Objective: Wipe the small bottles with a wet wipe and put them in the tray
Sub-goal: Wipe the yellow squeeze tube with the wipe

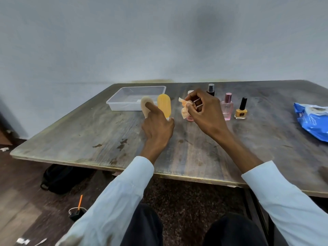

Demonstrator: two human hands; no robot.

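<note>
Now my left hand (157, 124) grips the yellow bottle (164, 105) and beige bottle (145, 106) just before the tray (113, 101), my right hand (204, 112) pinches the wipe (185, 110), and two bottles in one grip could slip or topple.

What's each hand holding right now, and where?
Left hand grips the yellow bottle and beige bottle by their lower ends; right hand pinches the wipe.

Blue wipes pack (314, 119) cut off right.
</note>
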